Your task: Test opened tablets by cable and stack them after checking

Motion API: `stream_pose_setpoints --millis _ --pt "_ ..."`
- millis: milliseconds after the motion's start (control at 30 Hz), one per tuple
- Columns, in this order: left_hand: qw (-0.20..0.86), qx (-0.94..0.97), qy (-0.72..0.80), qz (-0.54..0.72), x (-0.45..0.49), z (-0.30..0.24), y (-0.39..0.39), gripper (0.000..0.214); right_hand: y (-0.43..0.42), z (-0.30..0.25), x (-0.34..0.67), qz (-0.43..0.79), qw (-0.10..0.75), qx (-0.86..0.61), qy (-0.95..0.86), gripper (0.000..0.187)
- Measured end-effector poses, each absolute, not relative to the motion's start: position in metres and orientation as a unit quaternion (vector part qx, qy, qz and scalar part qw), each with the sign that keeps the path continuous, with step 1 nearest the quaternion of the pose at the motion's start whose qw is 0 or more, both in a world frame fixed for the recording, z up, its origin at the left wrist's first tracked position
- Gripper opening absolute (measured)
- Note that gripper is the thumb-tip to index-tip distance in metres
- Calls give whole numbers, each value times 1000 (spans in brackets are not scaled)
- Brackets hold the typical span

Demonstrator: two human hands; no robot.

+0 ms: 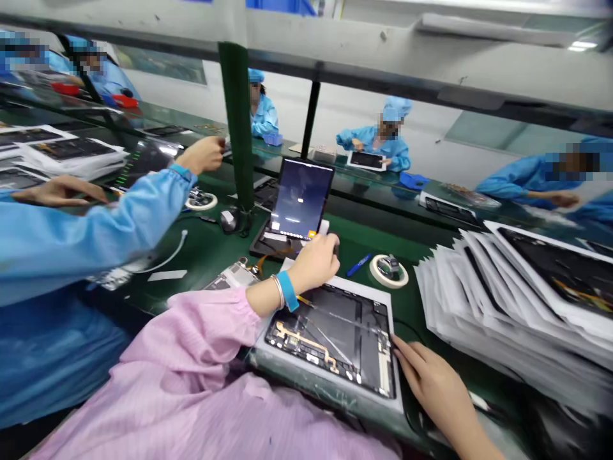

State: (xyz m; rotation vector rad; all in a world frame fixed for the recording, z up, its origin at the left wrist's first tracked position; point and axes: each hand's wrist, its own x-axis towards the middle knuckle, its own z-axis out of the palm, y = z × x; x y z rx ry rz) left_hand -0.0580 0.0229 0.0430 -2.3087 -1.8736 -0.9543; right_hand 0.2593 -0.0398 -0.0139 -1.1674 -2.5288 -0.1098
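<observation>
Evidently, your left hand point(316, 262) has its fingers curled in close, just beside the lower right of the lit screen point(301, 198); you cannot tell whether anything is pinched between them, since the hand itself hides the tips. Your right hand point(433, 377) lies with its fingers stretched out and gripping nothing, the tips apparently touching the right edge of the white sheet point(285, 356) under the casing point(330, 326). That casing sits between your two sets of fingers, on the near side of the left ones, your left wrist hiding its far left corner. It lies open: a gold ribbon point(313, 343) runs over its dark inside and no cover lies on it, so the work looks partway along, with the casing unclosed. The screen is glowing, but it stands just beyond your left fingers; whether a lead joins the two is not clear. Farther out, right of your left fingers, a pen point(358, 264) and a tape roll point(380, 279) rest on the green surface point(345, 233). Beyond your right fingers rises a stack point(460, 287) with an open casing on top. Well left of your left fingers, past a mouse point(230, 220), a co-worker's hand point(204, 155) is raised.
</observation>
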Motion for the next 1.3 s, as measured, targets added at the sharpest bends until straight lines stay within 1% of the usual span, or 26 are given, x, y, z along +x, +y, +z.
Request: stream_pose_setpoints --millis 67,100,167,267,367,467,533,600,633,667,700,767,800,867,933,1200,1300 --pt "-24 -796 -543 -268 -39 35 9 19 -48 -7 249 -70 152 -401 -901 31" --pt "-30 -815 -522 -248 -32 29 5 18 -51 -3 245 -68 142 -401 -903 30" --pt "-42 -841 -492 -219 -26 16 5 24 -56 3 239 -39 116 -408 -905 29" --pt "-79 -853 -471 -211 -25 0 14 32 -56 10 240 12 88 -422 -902 29" --pt "-132 -837 -493 -196 -26 -3 19 34 -45 11 246 34 107 -457 -882 31" --pt "-173 -823 -515 -168 -27 0 19 35 -24 4 246 24 139 -496 -857 45" --pt "-183 -819 -518 -165 -28 0 18 35 -13 -2 243 6 107 -511 -853 52" --pt "-187 -817 -520 -168 -28 -1 19 35 -9 -4 241 -13 79 -526 -847 50" --pt "-188 -816 -520 -169 -28 -2 20 36 -11 -2 242 -17 94 -535 -839 46" --pt "-188 -817 -519 -169 -29 -3 20 36 -14 0 242 -6 131 -545 -828 40" --pt "-187 -817 -519 -169 -29 -4 21 36 -19 4 244 29 179 -550 -815 33" --pt "-186 -819 -516 -169 -29 -6 22 37 -31 12 246 170 259 -551 -775 22" --pt "-186 -820 -514 -170 -29 -7 22 37 -37 16 246 262 275 -547 -746 20" --pt "-184 -821 -514 -169 -30 -8 22 38 -46 20 246 424 270 -536 -678 24" --pt "-179 -822 -515 -166 -30 -8 22 38 -50 19 243 512 261 -529 -625 28" --pt "-170 -825 -519 -146 -29 -9 24 38 -44 5 233 587 268 -512 -567 34" --pt "-162 -828 -520 -133 -28 -7 24 39 -44 5 233 595 266 -507 -564 34"
